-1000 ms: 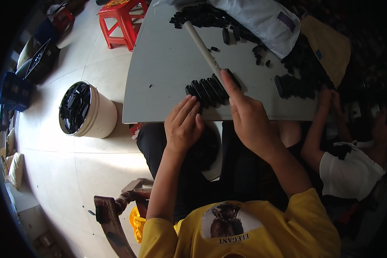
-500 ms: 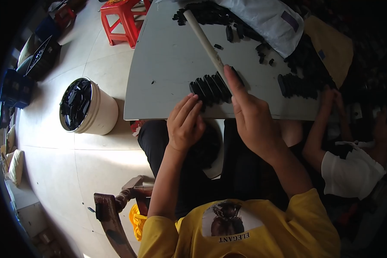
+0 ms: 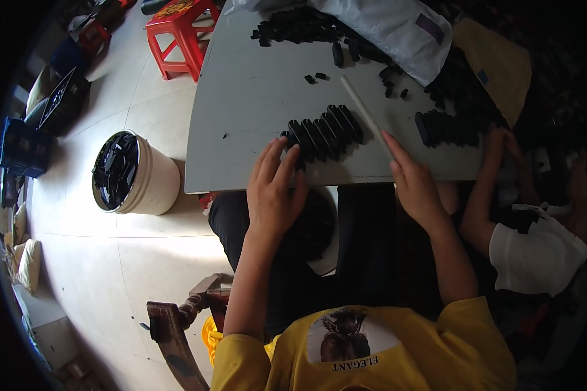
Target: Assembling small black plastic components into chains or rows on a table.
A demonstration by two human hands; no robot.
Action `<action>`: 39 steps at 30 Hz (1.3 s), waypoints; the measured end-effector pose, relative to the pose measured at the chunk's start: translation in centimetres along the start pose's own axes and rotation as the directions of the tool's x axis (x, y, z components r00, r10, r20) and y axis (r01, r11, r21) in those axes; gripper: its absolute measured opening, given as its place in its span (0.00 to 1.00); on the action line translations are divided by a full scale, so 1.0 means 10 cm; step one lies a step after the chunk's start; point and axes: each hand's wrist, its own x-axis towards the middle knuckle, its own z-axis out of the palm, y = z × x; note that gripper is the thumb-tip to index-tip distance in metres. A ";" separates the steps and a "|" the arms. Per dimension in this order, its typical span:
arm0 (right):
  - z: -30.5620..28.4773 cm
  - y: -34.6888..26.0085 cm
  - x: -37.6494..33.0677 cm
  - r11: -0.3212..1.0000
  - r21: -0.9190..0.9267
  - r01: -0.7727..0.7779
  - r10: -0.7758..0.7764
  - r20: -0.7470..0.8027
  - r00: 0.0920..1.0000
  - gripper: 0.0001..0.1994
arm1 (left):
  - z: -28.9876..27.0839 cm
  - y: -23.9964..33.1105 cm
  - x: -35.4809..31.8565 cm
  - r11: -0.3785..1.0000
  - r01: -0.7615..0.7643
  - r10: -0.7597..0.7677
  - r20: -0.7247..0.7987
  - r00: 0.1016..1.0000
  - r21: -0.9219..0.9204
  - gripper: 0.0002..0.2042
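We look down on a pale grey table (image 3: pixel 241 111) from the view of a seated person in a yellow printed shirt (image 3: pixel 293 358). In the middle, near the table's front edge, stands a row of slim black pieces (image 3: pixel 323 133), packed side by side and leaning slightly.

The left hand (image 3: pixel 274 189) is loosely spread, thumb apart from the fingers, its fingertips at the row's left end; we cannot tell how firmly they touch it. The right hand (image 3: pixel 414 186) pinches the near end of a pale stick (image 3: pixel 364 105), index finger laid along it. The stick slants away to the upper left, to the right of the row and apart from it; whether it rests on the table we cannot tell.

Farther back we find a dark heap of black pieces (image 3: pixel 300 26) and a white plastic bag (image 3: pixel 391 39). To the right, a co-worker's hand (image 3: pixel 499 143) is near a second black row (image 3: pixel 445 129). On the floor at left stand a white bucket (image 3: pixel 160 179) of black pieces and a red stool (image 3: pixel 192 49).
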 end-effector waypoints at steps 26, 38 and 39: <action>0.15 -0.04 -0.03 0.960 -0.272 -0.061 0.107 0.157 0.982 0.24 | 0.12 -0.07 0.35 0.947 -0.059 -0.057 0.347 0.936 0.315 0.30; 0.07 0.31 -0.65 0.996 -0.065 0.068 -0.051 0.241 0.969 0.24 | -0.12 0.23 -0.17 1.000 0.006 -0.013 0.374 0.927 0.019 0.32; 0.10 0.34 -0.74 0.995 -0.050 0.082 -0.067 0.248 0.966 0.24 | -0.16 0.24 -0.26 1.000 -0.019 0.021 0.402 0.916 -0.009 0.31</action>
